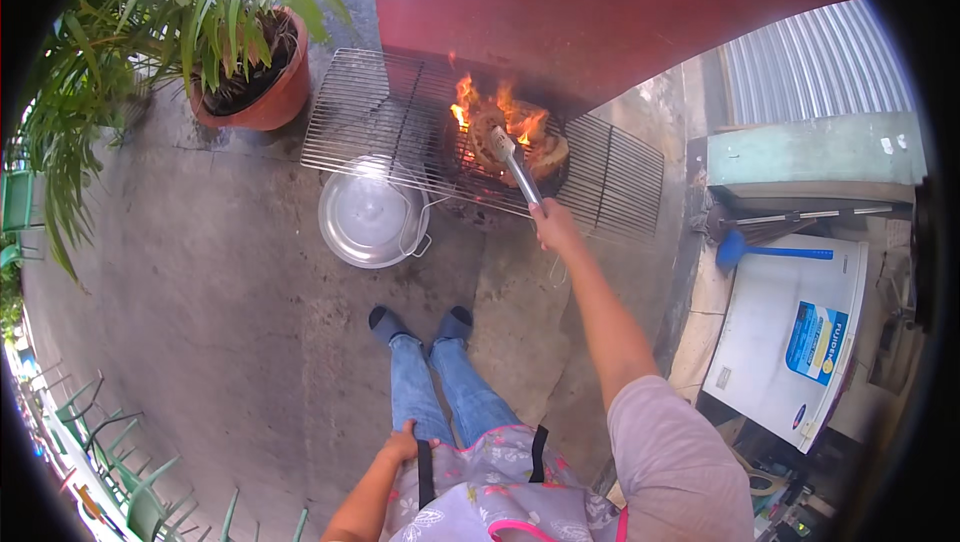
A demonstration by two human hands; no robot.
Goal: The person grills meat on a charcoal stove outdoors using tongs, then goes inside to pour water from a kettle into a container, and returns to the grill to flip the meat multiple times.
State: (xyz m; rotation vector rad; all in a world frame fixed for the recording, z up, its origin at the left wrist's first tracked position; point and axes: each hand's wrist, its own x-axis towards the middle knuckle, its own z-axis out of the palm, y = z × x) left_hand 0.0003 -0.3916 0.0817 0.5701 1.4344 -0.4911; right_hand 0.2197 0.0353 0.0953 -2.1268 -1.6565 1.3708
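Observation:
My right hand (556, 225) grips a pair of metal tongs (521, 173) by the handle end. Their head touches a round piece of meat (487, 138) over the fire; whether they pinch it cannot be told. Another piece of meat (549, 158) lies to its right on the wire grill grate (375, 103). Orange flames (526, 123) rise around both pieces from the burner beneath. Down at my thigh, my left hand (405, 443) rests against the jeans beside a black strap of the floral apron (510, 459), its fingers partly hidden.
A lidded aluminium pot (367, 215) stands on the concrete floor, partly under the grate's left end. Behind the fire is a red panel (600, 9). A potted palm (274, 95) stands upper left. At right are a white appliance (780, 332) and a blue ladle (780, 251). Green chairs (142, 501) line the lower left.

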